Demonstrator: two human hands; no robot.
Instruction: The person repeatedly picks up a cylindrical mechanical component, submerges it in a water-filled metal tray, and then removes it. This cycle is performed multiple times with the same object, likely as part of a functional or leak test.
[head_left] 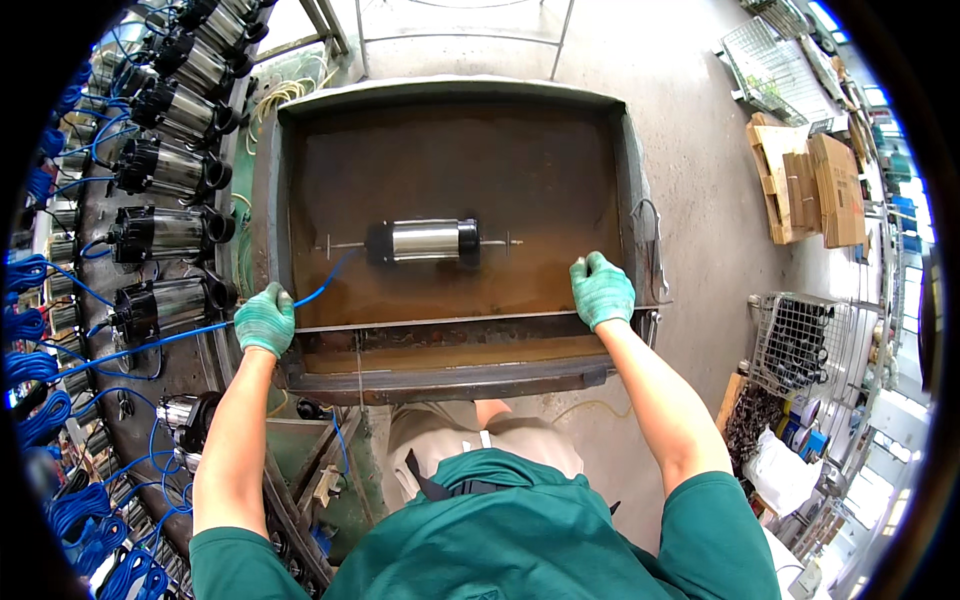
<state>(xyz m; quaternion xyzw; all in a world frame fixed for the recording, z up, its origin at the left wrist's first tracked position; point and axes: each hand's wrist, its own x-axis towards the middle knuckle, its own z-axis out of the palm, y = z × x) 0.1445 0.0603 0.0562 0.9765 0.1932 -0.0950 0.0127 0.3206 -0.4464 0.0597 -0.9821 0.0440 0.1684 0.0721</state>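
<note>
A tank (265,200) of brownish water stands before me. Inside it a pump with a steel body and black ends (425,240) lies sideways, with a thin metal rod sticking out at either end. From the pump's left end a blue cable (325,287) runs over the tank's left side. My left hand (265,320), in a green glove, is closed around this cable at the tank's left edge. Above the right part of the tank, my right hand (603,290), also gloved, has its fingers curled in; whatever they may hold is hidden. A metal bar (440,320) crosses the tank near its front.
Several similar pumps (160,232) line a bench on the left, with coiled blue cables (40,365) beside them. To the right are cardboard (835,190), a wire basket (800,335) with black parts and a white bag (785,470). A metal frame (460,38) stands beyond the tank.
</note>
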